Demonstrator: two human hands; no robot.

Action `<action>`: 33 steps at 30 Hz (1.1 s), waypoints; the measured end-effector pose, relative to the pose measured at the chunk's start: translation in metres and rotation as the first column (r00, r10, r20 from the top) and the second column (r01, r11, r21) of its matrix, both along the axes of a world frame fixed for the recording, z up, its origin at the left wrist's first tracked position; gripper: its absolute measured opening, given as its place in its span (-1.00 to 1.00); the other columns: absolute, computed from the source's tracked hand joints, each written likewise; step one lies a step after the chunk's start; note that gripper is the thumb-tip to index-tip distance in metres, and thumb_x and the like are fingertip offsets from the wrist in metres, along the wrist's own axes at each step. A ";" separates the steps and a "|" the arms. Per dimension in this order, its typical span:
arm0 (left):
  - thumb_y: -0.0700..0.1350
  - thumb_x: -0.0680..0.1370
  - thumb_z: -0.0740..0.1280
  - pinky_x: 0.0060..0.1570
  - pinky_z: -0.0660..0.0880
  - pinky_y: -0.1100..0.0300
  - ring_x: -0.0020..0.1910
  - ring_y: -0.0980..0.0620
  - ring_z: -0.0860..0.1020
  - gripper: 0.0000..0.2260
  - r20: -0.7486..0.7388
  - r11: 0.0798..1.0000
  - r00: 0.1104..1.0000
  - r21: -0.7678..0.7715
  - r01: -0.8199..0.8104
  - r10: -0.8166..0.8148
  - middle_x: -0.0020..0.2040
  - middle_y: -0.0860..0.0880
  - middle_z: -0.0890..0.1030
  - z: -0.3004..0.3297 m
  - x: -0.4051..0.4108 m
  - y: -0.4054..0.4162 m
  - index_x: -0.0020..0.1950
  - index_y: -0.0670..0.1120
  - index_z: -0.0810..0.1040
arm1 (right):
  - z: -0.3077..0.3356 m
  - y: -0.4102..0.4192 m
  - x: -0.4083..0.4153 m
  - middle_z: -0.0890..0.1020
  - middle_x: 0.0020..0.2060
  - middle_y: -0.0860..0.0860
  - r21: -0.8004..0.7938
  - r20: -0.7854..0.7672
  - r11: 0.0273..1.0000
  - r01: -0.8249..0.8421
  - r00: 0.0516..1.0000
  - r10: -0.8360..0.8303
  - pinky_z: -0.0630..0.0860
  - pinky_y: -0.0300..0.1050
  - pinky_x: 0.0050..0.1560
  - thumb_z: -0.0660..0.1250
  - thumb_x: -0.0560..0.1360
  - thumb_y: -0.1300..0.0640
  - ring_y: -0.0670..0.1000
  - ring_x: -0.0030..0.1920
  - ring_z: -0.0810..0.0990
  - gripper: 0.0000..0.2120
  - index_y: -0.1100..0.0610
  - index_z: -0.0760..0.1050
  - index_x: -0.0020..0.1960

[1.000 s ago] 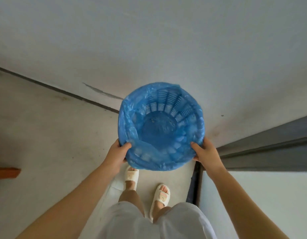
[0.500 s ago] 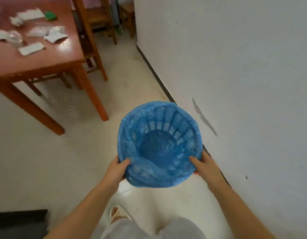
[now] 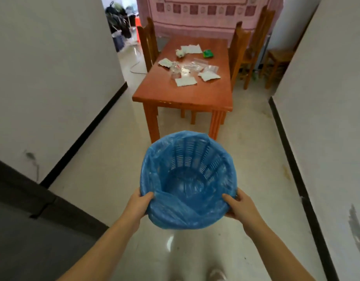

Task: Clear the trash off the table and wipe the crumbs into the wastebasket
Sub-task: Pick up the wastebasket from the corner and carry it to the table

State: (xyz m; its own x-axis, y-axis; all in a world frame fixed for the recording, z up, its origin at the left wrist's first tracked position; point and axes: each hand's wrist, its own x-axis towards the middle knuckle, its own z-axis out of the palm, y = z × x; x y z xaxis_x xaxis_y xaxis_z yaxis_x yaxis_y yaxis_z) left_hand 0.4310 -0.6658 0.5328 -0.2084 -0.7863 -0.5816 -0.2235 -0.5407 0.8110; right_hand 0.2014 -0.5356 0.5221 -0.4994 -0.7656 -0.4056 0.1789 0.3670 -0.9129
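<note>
My fingers on both hands are hidden behind the rim of the blue plastic-lined slatted wastebasket [image 3: 188,179]. At the bottom centre, a pale blurred sandal [image 3: 216,275] is cut off by the frame edge. The clear crumpled wrappers [image 3: 187,68] on the red-brown wooden table [image 3: 183,94] are too small to identify.

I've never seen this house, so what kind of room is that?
Probably a home dining room: a wooden dining table with wooden chairs beside it, and a pink patterned cloth hanging behind.
</note>
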 end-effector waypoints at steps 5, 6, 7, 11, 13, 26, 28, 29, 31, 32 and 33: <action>-0.25 0.55 0.20 -0.22 0.53 0.18 -0.11 0.01 0.58 -0.64 -0.018 0.990 0.990 0.004 -0.140 0.140 0.09 -0.14 0.58 -0.003 0.007 -0.060 0.36 -0.11 0.39 | -0.004 -0.091 -0.005 0.65 -0.08 0.02 0.002 0.010 0.993 -0.117 0.993 0.117 0.61 -0.20 -0.32 0.28 0.52 0.20 0.03 -0.15 0.68 -0.81 -0.01 0.46 0.09; -0.24 0.55 0.21 -0.23 0.53 0.19 -0.09 0.00 0.58 -0.63 -0.017 0.987 0.987 0.001 -0.161 0.161 0.11 -0.15 0.59 -0.004 0.007 -0.074 0.36 -0.11 0.39 | -0.008 -0.110 -0.008 0.65 -0.07 0.03 0.003 0.019 0.990 -0.140 0.990 0.140 0.61 -0.19 -0.32 0.28 0.52 0.21 0.03 -0.15 0.69 -0.80 0.00 0.46 0.11; -0.24 0.55 0.21 -0.23 0.53 0.19 -0.08 0.00 0.58 -0.63 -0.016 0.984 0.983 -0.005 -0.181 0.180 0.11 -0.15 0.60 -0.005 0.007 -0.088 0.36 -0.11 0.39 | -0.010 -0.130 -0.009 0.66 -0.06 0.04 0.006 0.030 0.987 -0.162 0.986 0.161 0.61 -0.18 -0.32 0.28 0.52 0.21 0.04 -0.15 0.69 -0.79 0.01 0.46 0.12; -0.28 0.53 0.21 -0.17 0.53 0.16 -0.05 -0.07 0.57 -0.60 -0.016 0.946 0.947 -0.027 -0.322 0.322 -0.01 -0.10 0.59 -0.003 0.005 -0.153 0.37 -0.12 0.39 | -0.022 -0.216 -0.017 0.66 -0.04 0.10 0.041 0.071 0.966 -0.254 0.965 0.251 0.63 -0.10 -0.25 0.29 0.51 0.19 0.07 -0.13 0.69 -0.73 0.10 0.46 0.20; -0.29 0.52 0.20 -0.16 0.52 0.15 -0.05 -0.08 0.57 -0.59 -0.012 0.921 0.922 -0.027 -0.388 0.388 0.01 -0.11 0.58 -0.001 0.004 -0.185 0.38 -0.12 0.39 | -0.024 -0.259 -0.018 0.66 -0.03 0.10 0.055 0.103 0.951 -0.303 0.949 0.297 0.62 -0.12 -0.27 0.30 0.50 0.18 0.07 -0.13 0.69 -0.71 0.11 0.46 0.22; -0.34 0.48 0.18 -0.20 0.55 0.09 -0.16 -0.09 0.57 -0.70 -0.050 0.718 0.719 -0.040 -0.695 0.694 -0.14 -0.09 0.57 0.000 0.037 -0.410 0.18 -0.15 0.46 | -0.029 -0.532 0.023 0.64 0.00 0.07 0.068 0.154 0.880 -0.470 0.876 0.456 0.63 -0.15 -0.30 0.28 0.52 0.18 0.05 -0.09 0.67 -0.72 0.09 0.44 0.24; -0.37 0.44 0.16 -0.04 0.57 -0.05 -0.08 -0.18 0.58 -0.62 -0.072 0.722 0.722 -0.024 -0.691 0.688 -0.10 -0.13 0.58 -0.002 0.048 -0.462 0.23 -0.18 0.47 | -0.030 -0.577 0.035 0.64 0.00 0.10 0.043 0.162 0.888 -0.459 0.880 0.447 0.61 -0.17 -0.35 0.27 0.53 0.20 0.06 -0.13 0.66 -0.73 0.13 0.44 0.23; -0.39 0.43 0.14 -0.01 0.57 -0.07 -0.07 -0.19 0.57 -0.59 -0.079 0.723 0.722 -0.018 -0.690 0.687 -0.10 -0.14 0.58 -0.001 0.053 -0.490 0.23 -0.17 0.47 | -0.031 -0.600 0.042 0.63 -0.02 0.10 0.032 0.167 0.895 -0.445 0.885 0.434 0.59 -0.20 -0.39 0.26 0.53 0.21 0.05 -0.16 0.65 -0.75 0.14 0.44 0.21; -0.42 0.42 0.10 -0.12 0.55 -0.01 -0.15 -0.15 0.54 -0.59 -0.081 0.735 0.734 -0.016 -0.678 0.674 -0.14 -0.14 0.55 0.006 0.061 -0.544 0.18 -0.15 0.47 | -0.033 -0.644 0.057 0.62 -0.05 0.08 0.031 0.180 0.922 -0.387 0.909 0.376 0.56 -0.26 -0.43 0.25 0.53 0.23 0.01 -0.17 0.64 -0.77 0.14 0.44 0.19; -0.43 0.42 0.08 -0.18 0.53 0.04 -0.19 -0.12 0.52 -0.59 -0.077 0.743 0.742 -0.015 -0.669 0.666 -0.16 -0.14 0.53 0.012 0.064 -0.570 0.17 -0.14 0.46 | -0.034 -0.663 0.064 0.63 -0.04 0.08 0.037 0.191 0.933 -0.357 0.919 0.344 0.57 -0.24 -0.41 0.26 0.53 0.22 0.01 -0.15 0.64 -0.75 0.15 0.44 0.21; -0.43 0.41 0.08 -0.21 0.52 0.07 -0.21 -0.11 0.51 -0.58 -0.073 0.757 0.756 -0.021 -0.653 0.651 -0.17 -0.13 0.52 0.018 0.068 -0.597 0.18 -0.14 0.46 | -0.034 -0.683 0.071 0.63 -0.01 0.09 0.042 0.209 0.943 -0.331 0.925 0.316 0.59 -0.20 -0.37 0.27 0.53 0.20 0.04 -0.13 0.65 -0.73 0.15 0.44 0.23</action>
